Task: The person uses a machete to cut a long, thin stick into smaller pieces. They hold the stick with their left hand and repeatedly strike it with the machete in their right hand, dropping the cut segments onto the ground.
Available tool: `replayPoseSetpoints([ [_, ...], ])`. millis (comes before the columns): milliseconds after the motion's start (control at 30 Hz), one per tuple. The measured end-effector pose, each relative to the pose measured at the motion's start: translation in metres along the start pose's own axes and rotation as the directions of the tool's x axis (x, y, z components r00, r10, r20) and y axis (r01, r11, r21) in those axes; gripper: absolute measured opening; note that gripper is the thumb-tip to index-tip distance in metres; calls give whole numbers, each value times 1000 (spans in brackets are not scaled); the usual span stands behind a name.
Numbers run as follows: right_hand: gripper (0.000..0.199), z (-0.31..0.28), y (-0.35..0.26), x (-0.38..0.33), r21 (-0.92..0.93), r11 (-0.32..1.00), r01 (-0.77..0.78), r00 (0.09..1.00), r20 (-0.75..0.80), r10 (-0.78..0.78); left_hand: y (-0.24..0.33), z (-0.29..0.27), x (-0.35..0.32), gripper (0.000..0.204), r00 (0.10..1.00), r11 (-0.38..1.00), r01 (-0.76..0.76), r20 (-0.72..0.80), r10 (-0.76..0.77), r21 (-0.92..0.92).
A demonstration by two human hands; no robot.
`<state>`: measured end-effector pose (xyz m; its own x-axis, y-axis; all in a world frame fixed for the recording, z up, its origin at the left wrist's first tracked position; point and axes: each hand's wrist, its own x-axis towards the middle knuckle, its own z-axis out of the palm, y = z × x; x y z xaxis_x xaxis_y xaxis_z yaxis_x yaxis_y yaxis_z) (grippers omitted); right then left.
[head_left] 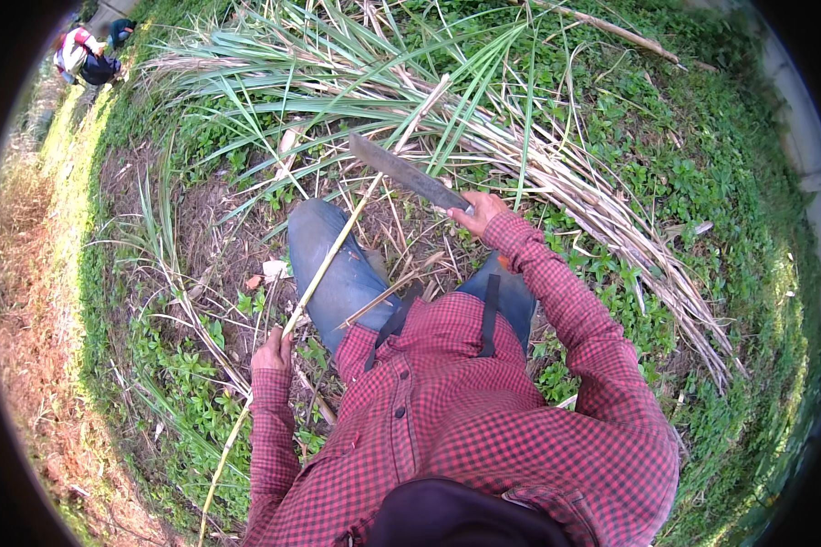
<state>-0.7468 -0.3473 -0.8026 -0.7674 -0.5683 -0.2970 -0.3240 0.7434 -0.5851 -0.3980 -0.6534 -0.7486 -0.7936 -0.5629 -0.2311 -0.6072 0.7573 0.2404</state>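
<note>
My left hand (272, 351) is closed around a long, thin yellow-green cane stalk (333, 248). The stalk slants up across my left knee toward the leafy heap, and its lower end runs down past my left forearm. In my right hand (480, 215) is a machete (410, 175), gripped by its handle. Its broad grey blade points left and crosses over the stalk's upper part; whether the two touch I cannot tell. Ahead lies a heap of cut cane (602, 196), with long green leaves (246, 77) at its left end.
My bent knees in blue jeans (324, 242) are just under the blade. Loose dry stalks (192, 314) lie at left among low green plants (169, 369). A long brown stick (611, 29) rests at the far right. Another person (84, 55) is at the far left.
</note>
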Motion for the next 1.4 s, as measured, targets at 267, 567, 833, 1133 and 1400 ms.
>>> replayPoseSetpoints([
  [267, 43, -39, 38, 57, 366, 904, -221, 918, -235, 319, -15, 6, -23, 20, 987, 996, -46, -149, 58, 80],
  [567, 35, 10, -39, -34, -194, 932, 306, 917, -202, -343, -6, 12, -15, 20, 982, 993, -63, -172, 79, 97],
  [833, 26, -5, -25, 6, -445, 895, 20, 984, -148, -95, -2, 11, -26, 19, 937, 983, -108, -316, 151, 148],
  [1133, 20, -20, -13, 25, -544, 830, 120, 969, -118, -217, 1, 9, -26, 16, 939, 988, -86, -322, 124, 129],
  [1400, 21, -31, 11, 37, -427, 900, -89, 986, -164, 20, -6, 11, -28, 21, 931, 978, -83, -336, 145, 193],
])
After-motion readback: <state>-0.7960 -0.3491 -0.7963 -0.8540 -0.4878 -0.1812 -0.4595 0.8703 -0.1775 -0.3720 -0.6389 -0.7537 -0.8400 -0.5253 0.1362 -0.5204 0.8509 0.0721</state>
